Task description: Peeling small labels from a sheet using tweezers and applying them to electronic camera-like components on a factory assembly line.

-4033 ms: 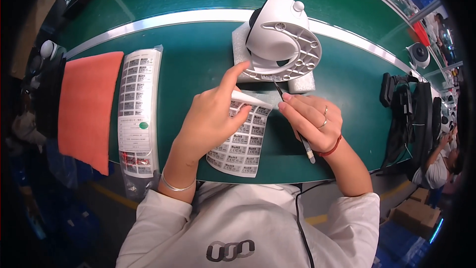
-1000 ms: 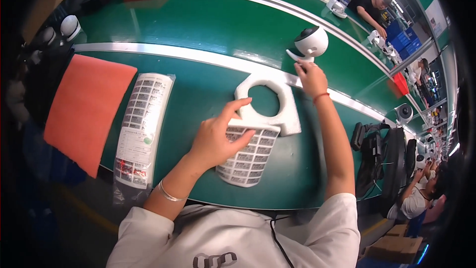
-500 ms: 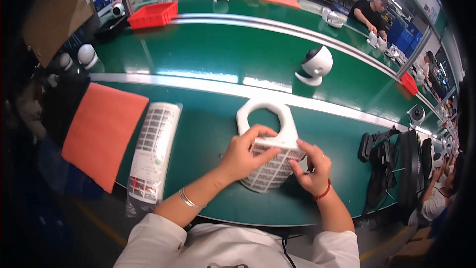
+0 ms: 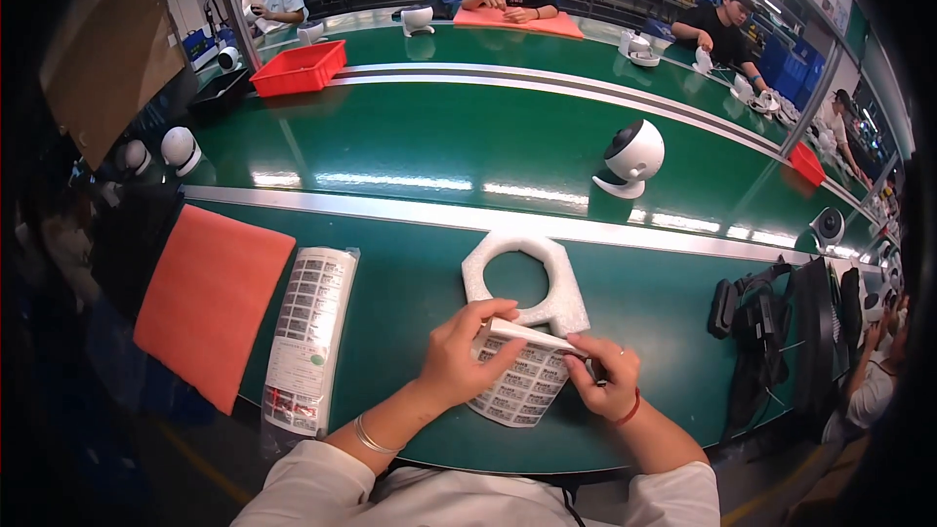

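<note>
A curved sheet of printed labels (image 4: 519, 383) hangs between my two hands, its lower part bending toward me. My left hand (image 4: 467, 353) pinches its upper left edge between thumb and fingers. At the upper right corner, my right hand (image 4: 607, 379) grips the sheet with thumb and forefinger. Just beyond the sheet lies a white foam ring (image 4: 472, 278) with an angular outline and a round opening; the sheet's top edge hides part of its near side. Left of my hands rests a plastic-wrapped roll of labels (image 4: 310, 332).
An orange mat (image 4: 217, 303) lies at the left. A white camera (image 4: 639, 158) stands on the green conveyor (image 4: 410, 137) ahead. Black straps and gear (image 4: 766, 322) lie at the right. A red bin (image 4: 301, 68) sits far left, and several people work across the line.
The view has tilted upward, so things sit lower in the picture. The label sheet has come nearer me, off the foam ring, showing more of the ring. Both hands keep hold of the sheet.
</note>
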A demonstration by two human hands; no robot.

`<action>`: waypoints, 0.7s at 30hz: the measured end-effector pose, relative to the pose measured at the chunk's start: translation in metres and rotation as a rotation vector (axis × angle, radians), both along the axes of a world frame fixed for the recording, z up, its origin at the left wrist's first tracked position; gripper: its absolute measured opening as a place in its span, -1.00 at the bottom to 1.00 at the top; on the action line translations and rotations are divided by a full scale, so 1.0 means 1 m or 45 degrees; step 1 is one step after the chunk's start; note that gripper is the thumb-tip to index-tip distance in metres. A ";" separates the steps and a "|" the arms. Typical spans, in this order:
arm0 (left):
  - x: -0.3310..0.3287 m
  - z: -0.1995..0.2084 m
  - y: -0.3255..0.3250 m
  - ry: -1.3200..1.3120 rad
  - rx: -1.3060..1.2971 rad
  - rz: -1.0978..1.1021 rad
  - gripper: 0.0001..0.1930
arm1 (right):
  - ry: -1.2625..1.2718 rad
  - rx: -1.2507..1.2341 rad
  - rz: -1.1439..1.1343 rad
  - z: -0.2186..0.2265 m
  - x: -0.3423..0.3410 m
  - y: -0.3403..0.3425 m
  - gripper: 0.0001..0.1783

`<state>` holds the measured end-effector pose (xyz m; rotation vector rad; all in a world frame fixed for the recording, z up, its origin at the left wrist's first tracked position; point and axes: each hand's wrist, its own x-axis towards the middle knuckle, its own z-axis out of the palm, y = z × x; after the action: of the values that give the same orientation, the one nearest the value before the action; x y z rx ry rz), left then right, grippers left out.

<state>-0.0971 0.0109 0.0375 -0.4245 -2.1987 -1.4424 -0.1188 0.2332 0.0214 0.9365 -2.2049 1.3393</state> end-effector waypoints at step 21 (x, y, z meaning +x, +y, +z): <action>0.004 0.001 -0.011 -0.525 0.651 -0.495 -0.80 | -0.154 -0.141 -0.042 -0.003 0.000 0.004 -0.72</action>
<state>-0.0929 -0.0006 0.0382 -0.4115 -1.9867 -2.4060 -0.1184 0.2367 0.0180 0.7949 -2.1980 1.5221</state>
